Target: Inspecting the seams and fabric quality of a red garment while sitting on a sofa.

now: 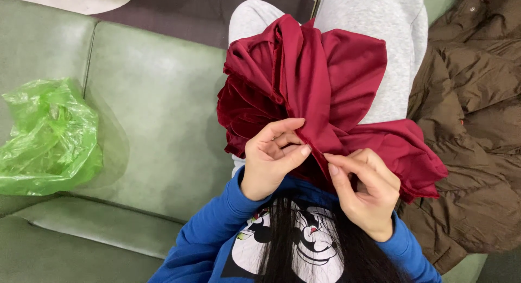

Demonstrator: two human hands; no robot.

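A dark red cloth garment (pixel 320 82) lies bunched on my lap, over grey trousers (pixel 380 22). My left hand (pixel 268 161) pinches a fold of the red cloth between thumb and fingers at its near edge. Just to the right, my right hand (pixel 366 191) pinches the same edge, fingertips almost touching the left thumb. Both arms wear blue sleeves. Long dark hair hangs over the printed front of my blue top (pixel 304 245).
I sit on a green leather sofa (pixel 157 109). A crumpled green plastic bag (pixel 49 139) lies on the seat to the left. A brown padded jacket (pixel 472 131) is heaped on the right, touching my leg.
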